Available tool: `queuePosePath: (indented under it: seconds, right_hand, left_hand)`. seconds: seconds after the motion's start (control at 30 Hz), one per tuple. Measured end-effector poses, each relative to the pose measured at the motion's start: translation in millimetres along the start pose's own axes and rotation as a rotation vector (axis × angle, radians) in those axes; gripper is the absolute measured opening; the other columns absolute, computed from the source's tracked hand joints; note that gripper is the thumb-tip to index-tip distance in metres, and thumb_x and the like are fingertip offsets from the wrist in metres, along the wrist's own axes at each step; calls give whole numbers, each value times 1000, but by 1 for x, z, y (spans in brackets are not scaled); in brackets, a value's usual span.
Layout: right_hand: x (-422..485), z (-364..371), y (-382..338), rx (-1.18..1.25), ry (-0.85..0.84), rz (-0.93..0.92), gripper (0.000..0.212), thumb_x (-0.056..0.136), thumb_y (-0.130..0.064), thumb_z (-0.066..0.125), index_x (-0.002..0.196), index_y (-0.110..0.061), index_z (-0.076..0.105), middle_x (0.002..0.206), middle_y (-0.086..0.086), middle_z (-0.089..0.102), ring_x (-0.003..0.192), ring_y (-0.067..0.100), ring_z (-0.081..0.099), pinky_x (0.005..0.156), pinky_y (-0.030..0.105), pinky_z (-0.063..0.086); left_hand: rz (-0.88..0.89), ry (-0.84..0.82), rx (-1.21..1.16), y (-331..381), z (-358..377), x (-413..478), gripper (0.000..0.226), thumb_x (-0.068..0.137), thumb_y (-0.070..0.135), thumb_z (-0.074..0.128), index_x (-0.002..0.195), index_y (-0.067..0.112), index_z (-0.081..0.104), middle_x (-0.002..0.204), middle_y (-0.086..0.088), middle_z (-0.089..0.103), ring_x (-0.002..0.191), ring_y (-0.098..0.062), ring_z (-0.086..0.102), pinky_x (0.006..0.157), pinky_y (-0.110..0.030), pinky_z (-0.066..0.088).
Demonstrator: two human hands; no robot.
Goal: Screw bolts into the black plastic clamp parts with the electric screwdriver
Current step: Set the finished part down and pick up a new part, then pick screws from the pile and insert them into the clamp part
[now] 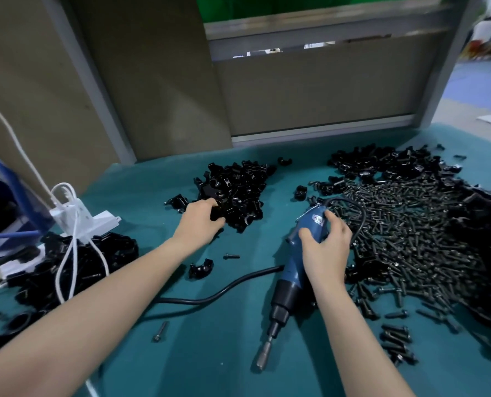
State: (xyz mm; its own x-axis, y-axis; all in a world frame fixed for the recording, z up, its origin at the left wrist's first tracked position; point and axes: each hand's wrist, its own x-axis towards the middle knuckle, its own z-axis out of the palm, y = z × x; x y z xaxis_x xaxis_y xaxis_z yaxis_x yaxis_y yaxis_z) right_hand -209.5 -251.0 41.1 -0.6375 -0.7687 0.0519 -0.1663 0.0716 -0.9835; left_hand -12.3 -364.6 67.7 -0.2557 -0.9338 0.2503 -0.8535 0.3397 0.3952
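Note:
A blue electric screwdriver (291, 270) lies on the green table (209, 353), bit pointing toward me, its black cord curling off both ends. My right hand (325, 247) grips its blue body near the top. My left hand (199, 223) reaches into a pile of black plastic clamp parts (238, 190) at table centre, fingers curled round one part at the pile's near edge. A wide heap of dark bolts (404, 239) spreads to the right of the screwdriver. One clamp part (200, 268) and a loose bolt (231, 256) lie between my arms.
Another heap of clamp parts (75, 267) sits at left under white cables and a white power strip (86, 222). More clamp parts (381, 164) lie at back right. A single bolt (160, 331) rests near my left forearm. Grey panels stand behind the table.

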Motion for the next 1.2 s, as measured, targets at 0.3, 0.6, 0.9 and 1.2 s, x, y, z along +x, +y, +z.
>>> queuePosePath:
  seconds: [0.3, 0.6, 0.9, 1.2]
  right_hand:
    - [0, -17, -14, 53, 212, -111, 35, 92, -16, 60, 126, -19, 53, 148, -1, 29, 128, 15, 41, 95, 26, 35]
    - [97, -20, -67, -478, -45, -228, 15, 90, -10, 58, 98, -15, 71, 95, 0, 67, 87, 14, 58, 78, 20, 40]
    - [158, 51, -46, -1156, -497, -285, 25, 83, -2, 68, 107, -10, 69, 114, 11, 66, 102, 28, 62, 83, 31, 52]
    - [114, 33, -76, -106, -323, -121, 21, 92, -2, 54, 86, -12, 71, 75, -1, 62, 68, 14, 53, 58, 25, 49]
  left_hand:
    - [-494, -48, -1393, 52, 9, -43, 23, 98, 26, 51, 101, 5, 60, 92, -10, 68, 66, -10, 66, 59, -20, 54]
    - [-546, -92, -1918, 61, 28, -68, 19, 102, 11, 41, 112, -3, 49, 103, -29, 69, 85, -26, 73, 68, -24, 58]
    - [-527, -126, -1935, 52, 34, -60, 22, 78, 15, 59, 90, 10, 77, 103, -14, 74, 84, -18, 68, 63, -18, 54]
    - [-505, -145, -1984, 51, 36, -60, 31, 75, 16, 62, 103, 3, 71, 102, -11, 74, 90, -16, 70, 69, -16, 55]
